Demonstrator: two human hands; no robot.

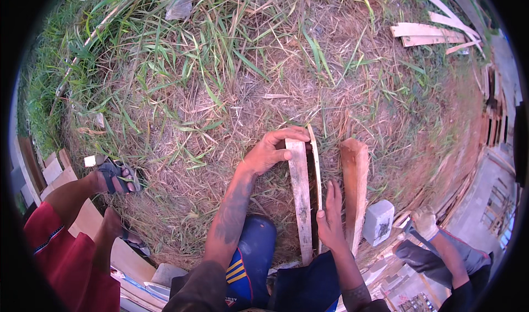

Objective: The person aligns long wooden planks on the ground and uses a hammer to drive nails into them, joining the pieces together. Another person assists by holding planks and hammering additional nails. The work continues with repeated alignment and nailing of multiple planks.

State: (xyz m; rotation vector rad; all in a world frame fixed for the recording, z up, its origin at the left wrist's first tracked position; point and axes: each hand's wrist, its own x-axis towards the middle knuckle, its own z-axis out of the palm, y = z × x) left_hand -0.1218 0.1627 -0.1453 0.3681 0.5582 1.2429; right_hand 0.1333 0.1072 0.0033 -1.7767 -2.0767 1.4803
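Left hand (268, 152): centre of frame, fingers curled over the top end of the grey board (301, 199), grasping it.
Right hand (330, 218): flat and unclenched, fingers extended along the thin strip (317, 168) beside the board.
Brown plank (355, 182): just right, untouched.

planks at the hands (301, 196): 3 | grey block (378, 221): 1 | plank pile far right (428, 35): 1

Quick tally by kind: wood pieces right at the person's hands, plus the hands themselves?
Flat grey plank: 1
Thin strip: 1
Thick reddish block: 1
Own hands, left hand and right hand: 2
Total: 5
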